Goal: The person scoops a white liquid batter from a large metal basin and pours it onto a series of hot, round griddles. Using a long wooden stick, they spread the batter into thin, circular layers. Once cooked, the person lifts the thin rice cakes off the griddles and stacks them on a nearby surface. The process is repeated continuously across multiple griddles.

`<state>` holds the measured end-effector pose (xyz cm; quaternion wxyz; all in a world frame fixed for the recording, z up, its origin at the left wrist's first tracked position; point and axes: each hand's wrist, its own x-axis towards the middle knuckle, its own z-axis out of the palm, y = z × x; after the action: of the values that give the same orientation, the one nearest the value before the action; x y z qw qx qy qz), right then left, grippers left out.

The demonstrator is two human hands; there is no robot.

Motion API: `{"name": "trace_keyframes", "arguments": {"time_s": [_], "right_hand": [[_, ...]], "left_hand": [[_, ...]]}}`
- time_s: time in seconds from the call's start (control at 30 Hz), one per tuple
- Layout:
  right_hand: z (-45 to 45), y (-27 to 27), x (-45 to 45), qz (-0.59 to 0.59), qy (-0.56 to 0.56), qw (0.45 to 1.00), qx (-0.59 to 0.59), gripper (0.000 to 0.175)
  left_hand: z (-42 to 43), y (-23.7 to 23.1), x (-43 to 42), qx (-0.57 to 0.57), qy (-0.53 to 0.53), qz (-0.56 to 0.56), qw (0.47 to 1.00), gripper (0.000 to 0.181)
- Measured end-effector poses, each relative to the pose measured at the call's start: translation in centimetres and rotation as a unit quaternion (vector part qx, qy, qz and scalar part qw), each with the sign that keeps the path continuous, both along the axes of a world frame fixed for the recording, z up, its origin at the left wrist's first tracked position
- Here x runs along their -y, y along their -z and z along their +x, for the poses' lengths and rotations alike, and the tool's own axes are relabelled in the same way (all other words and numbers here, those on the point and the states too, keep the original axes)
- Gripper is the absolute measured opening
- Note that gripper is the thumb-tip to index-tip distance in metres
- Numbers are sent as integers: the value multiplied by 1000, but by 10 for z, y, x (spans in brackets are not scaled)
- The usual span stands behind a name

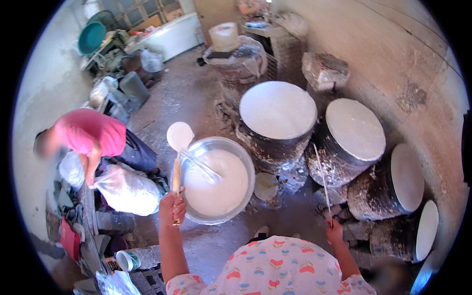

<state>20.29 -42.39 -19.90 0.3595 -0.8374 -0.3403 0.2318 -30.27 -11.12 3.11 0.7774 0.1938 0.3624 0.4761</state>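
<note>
My left hand grips the wooden handle of a ladle. Its round bowl, full of a white batter-like liquid, is held over the left rim of a large metal basin. More white liquid fills much of that basin, and a pale, shiny streak slants from near the ladle down to its surface; what it is I cannot tell. In my right hand is a thin stick, pointing up and away, in front of dark drum-shaped stoves with round white tops.
Another round white top stands beyond the basin. A small round container sits between basin and stoves. At left, a person in a pink shirt bends over a clear plastic bag. Bricks and a white bucket lie lower left.
</note>
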Motion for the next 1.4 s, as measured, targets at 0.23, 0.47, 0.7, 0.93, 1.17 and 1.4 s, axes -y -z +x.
{"name": "trace_keyframes", "arguments": {"time_s": [0.23, 0.47, 0.7, 0.93, 1.17, 1.4], "right_hand": [[8, -15, -23, -12, -44, 999, -4, 26], [1, -14, -29, 10, -125, 992, -11, 26], [-6, -27, -34, -49, -121, 990, -44, 34], [-36, -55, -55, 61, -182, 981, -21, 53], [-59, -121, -65, 54, -261, 942, 204, 65], [-2, -165, -44, 122, -118, 951, 259, 64]], "left_hand": [[9, -99, 51, -212, -61, 123, 967, 22], [-26, 48, 71, 70, -42, -176, 981, 25], [-26, 35, 103, 149, -33, -93, 984, 28], [-23, 60, 66, 0, -69, -212, 975, 26], [58, -2, 38, -83, 95, -120, 985, 21], [235, -74, 31, -191, 293, 47, 936, 7]]}}
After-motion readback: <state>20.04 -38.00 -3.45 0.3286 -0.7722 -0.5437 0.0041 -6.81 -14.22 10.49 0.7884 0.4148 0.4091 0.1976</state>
